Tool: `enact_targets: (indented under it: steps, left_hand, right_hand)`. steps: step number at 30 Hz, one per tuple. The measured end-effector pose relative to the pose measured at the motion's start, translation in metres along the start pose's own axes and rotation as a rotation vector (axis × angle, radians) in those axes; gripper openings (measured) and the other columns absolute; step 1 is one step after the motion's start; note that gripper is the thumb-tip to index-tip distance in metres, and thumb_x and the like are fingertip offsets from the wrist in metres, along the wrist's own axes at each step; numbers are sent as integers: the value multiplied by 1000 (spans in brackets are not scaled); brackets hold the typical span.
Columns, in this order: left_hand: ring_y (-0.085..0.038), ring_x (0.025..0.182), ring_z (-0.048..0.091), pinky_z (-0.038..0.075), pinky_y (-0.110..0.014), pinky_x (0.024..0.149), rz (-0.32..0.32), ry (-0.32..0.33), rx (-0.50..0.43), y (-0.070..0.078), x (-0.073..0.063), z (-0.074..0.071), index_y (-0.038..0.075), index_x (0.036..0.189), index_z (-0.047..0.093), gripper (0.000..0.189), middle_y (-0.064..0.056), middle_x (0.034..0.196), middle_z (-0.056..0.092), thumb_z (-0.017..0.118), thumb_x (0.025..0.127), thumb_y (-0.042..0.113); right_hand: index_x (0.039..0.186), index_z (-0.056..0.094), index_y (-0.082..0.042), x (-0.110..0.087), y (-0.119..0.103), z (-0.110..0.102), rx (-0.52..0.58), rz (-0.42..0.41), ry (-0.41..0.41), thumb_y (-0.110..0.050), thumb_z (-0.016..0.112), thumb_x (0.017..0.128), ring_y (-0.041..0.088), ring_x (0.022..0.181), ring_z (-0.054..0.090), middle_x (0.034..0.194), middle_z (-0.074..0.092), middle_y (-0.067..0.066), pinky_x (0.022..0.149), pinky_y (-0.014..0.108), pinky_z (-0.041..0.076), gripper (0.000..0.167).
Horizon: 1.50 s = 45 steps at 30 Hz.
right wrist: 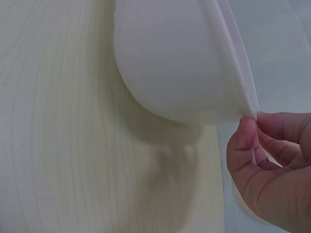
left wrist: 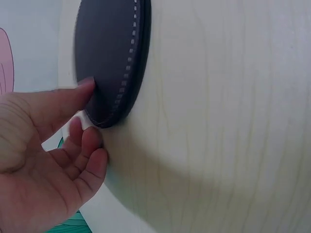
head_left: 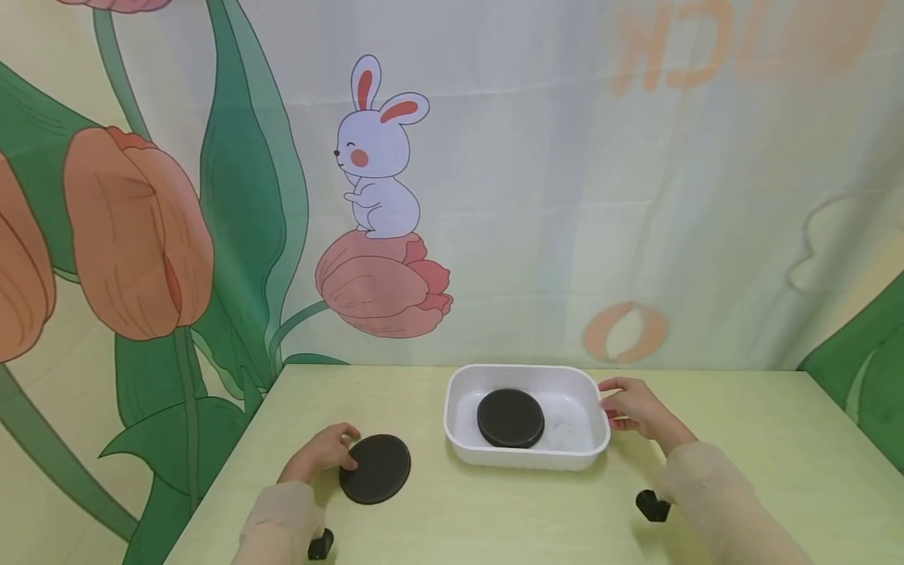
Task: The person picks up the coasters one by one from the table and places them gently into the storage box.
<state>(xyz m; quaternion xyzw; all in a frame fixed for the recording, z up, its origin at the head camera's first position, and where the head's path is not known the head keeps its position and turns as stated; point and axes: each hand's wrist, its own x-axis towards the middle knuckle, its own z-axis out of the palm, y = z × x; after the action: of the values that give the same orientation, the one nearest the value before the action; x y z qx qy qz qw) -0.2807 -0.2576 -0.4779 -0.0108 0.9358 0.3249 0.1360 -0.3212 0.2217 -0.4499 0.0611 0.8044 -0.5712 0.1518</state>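
My left hand (head_left: 323, 453) pinches the near-left edge of a round black coaster (head_left: 377, 471) at the left of the table. In the left wrist view, the thumb lies on the coaster's dark face, which has light stitching along its edge (left wrist: 129, 60), and the fingers are curled beneath. My right hand (head_left: 639, 408) grips the right end of a white plastic tray (head_left: 526, 457), pinching its rim (right wrist: 245, 92) between thumb and fingers. Inside the tray, toward its left, lies a thicker round black piece (head_left: 511, 418) that looks like stacked coasters.
The light wood-grain table (head_left: 494, 518) ends at the back against a printed curtain (head_left: 523, 196) with a rabbit and tulips. Black wrist-worn devices show at the left sleeve (head_left: 278, 522) and right sleeve (head_left: 713, 486).
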Motion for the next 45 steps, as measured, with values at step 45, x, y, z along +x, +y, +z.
enact_targets:
  steps: [45]
  left_hand:
    - [-17,71,50,45,-29,63,-42,-14,-154,-10,-3,0,-3,92,51,21,-8,81,51,63,75,0]
  right_hand:
    - [122,38,5,-1,0,0,-2,-6,-3,-2,51,84,12,63,54,78,58,6,57,25,49,41]
